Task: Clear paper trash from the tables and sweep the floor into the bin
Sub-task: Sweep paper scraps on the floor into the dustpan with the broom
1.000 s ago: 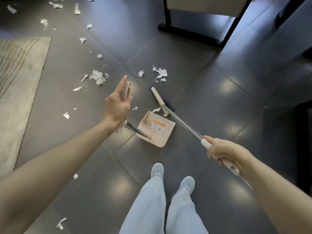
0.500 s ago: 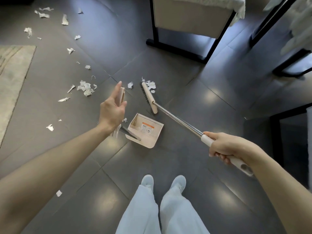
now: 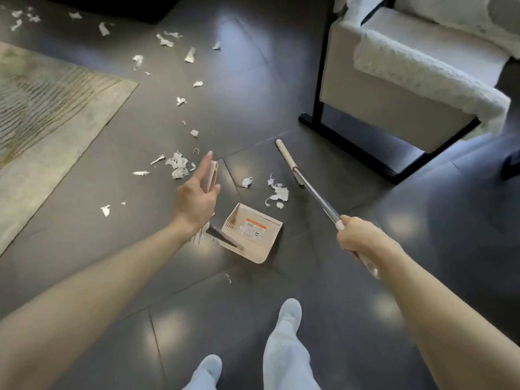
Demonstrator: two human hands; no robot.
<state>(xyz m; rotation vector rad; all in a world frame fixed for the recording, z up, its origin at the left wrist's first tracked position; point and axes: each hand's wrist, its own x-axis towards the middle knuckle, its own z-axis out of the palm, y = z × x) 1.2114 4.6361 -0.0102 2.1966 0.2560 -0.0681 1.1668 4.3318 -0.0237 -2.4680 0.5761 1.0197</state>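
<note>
Several torn paper scraps (image 3: 279, 193) lie on the dark tiled floor (image 3: 365, 319) just beyond the dustpan (image 3: 253, 235), between its open mouth and the head of the broom (image 3: 288, 161). A 2nd cluster (image 3: 177, 165) sits beyond the dustpan to its left, and a loose trail of bits runs farther off from there. The dustpan stands on the floor with an orange label showing inside.

The left hand (image 3: 197, 199) is over the dustpan's left edge, fingers stretched almost straight along the top of the dustpan's long handle (image 3: 213, 175), which rests against the palm. No finger shows curled round it. The right hand (image 3: 363, 240), to the dustpan's right, has its fingers wrapped tight round the broom's white grip, and the metal shaft (image 3: 318, 198) slants away to the head on the floor.

Well left of the dustpan lies a rug (image 3: 42, 122); beyond it to the right stands a pale armchair (image 3: 394, 108) on a black frame.
</note>
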